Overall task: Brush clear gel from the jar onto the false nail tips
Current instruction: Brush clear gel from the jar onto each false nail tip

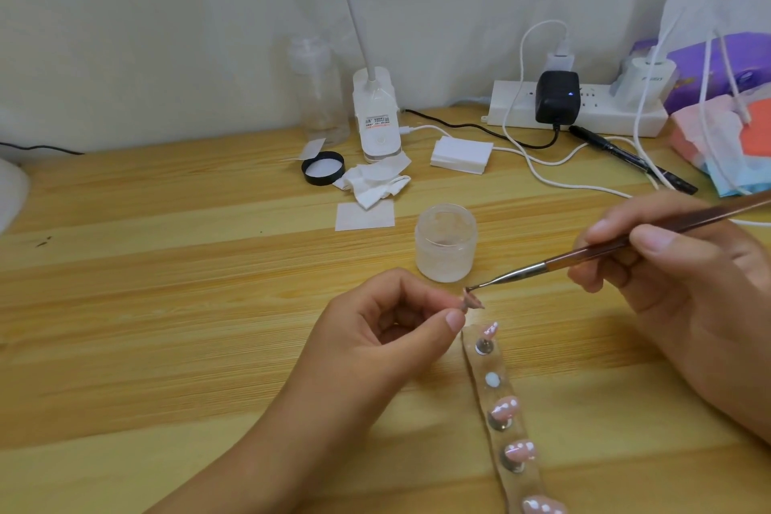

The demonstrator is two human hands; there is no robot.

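False nail tip, pinkish, is pinched between the thumb and forefinger of the left hand; the other fingers of that hand are curled into the palm. We log it as held over the wooden table, just in front of the jar.

Right hand grips the brush pen-fashion, thumb and fingers closed round the brown handle. The metal ferrule slopes down to the left, and the dark bristle end sits right at the upper edge of the held tip. We cannot tell whether the two touch.

The jar is frosted, open and upright, with pale contents showing inside. Its black lid lies well apart, up near the lamp base, white lining facing up.

A clear strip runs from below the left thumb toward the bottom edge. We count four more nail tips mounted along it, glossy pink with bright highlights. Between the first and second are two bare mounts, one of them metallic and the other a white dot.

Further back are crumpled wipes, one flat white pad, a stack of pads, a clear pump bottle, and a power strip carrying a black adapter and white cables.
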